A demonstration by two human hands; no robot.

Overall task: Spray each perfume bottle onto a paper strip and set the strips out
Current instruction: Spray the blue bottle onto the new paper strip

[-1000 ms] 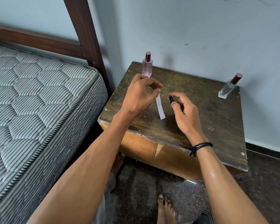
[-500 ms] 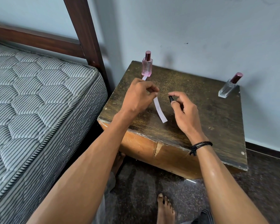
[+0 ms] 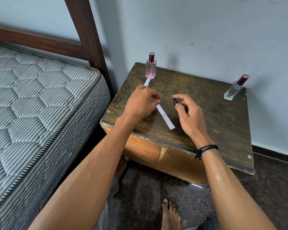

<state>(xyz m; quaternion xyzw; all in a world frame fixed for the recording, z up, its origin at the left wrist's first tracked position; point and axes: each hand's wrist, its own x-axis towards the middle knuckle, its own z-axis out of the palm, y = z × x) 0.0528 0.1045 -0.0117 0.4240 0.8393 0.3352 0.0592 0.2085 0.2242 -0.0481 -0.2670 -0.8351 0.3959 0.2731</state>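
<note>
The left hand [image 3: 140, 103] has lowered its pinched paper strip [image 3: 165, 117] almost flat onto the wooden table [image 3: 206, 113], while the right hand [image 3: 187, 113] stays clamped on a small black vial [image 3: 175, 101].

I could read no text, brand or number anywhere; the pink bottle [image 3: 150, 68] at the far left carried faint markings too small to make out.

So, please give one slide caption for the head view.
Left hand holds a strip; right hand holds a small dark sprayer.
</note>
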